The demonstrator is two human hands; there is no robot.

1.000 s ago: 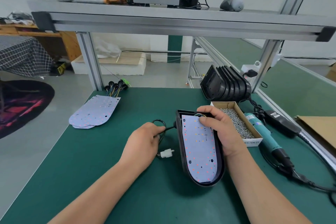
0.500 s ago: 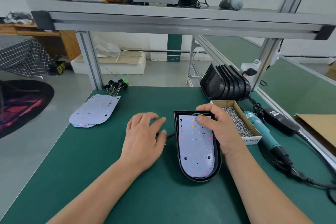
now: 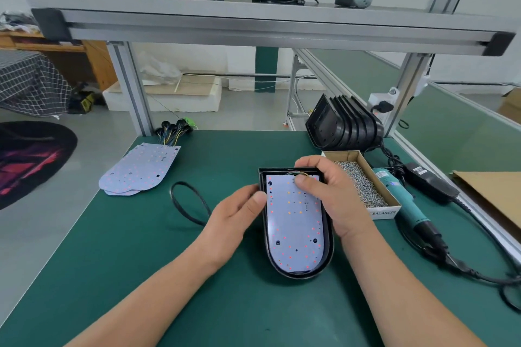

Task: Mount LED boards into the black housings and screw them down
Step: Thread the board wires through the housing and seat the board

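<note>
White LED board (image 3: 294, 222) lies face up inside the black housing (image 3: 329, 245), flat at the centre of the green mat (image 3: 141, 248), rounded end toward the person. The board sits within the rim on every visible side, and coloured wires tuck in at its top edge. No screws show in its dark holes.

Change: a second ago the left hand gripped the cable and the housing lay at an angle. Half a second ago that hand rested flat on the mat. Now the left hand (image 3: 234, 220) clamps the housing's left wall, thumb (image 3: 258, 197) on the board's edge. The right hand (image 3: 329, 194) keeps its grip at the top, fingers curled over the far rim, thumb pressing the board near the wires. The housing is squared up. The cable (image 3: 172, 198) lies let go in a loop, left of the left hand.

Judgement: cable handling is finished and seating is nearly done, so screwing comes next. The screw box (image 3: 383, 213) is just right of the housing. The electric screwdriver (image 3: 400, 200) lies beyond it, unheld. Empty housings (image 3: 344, 124) and spare boards (image 3: 141, 169) wait further back.
</note>
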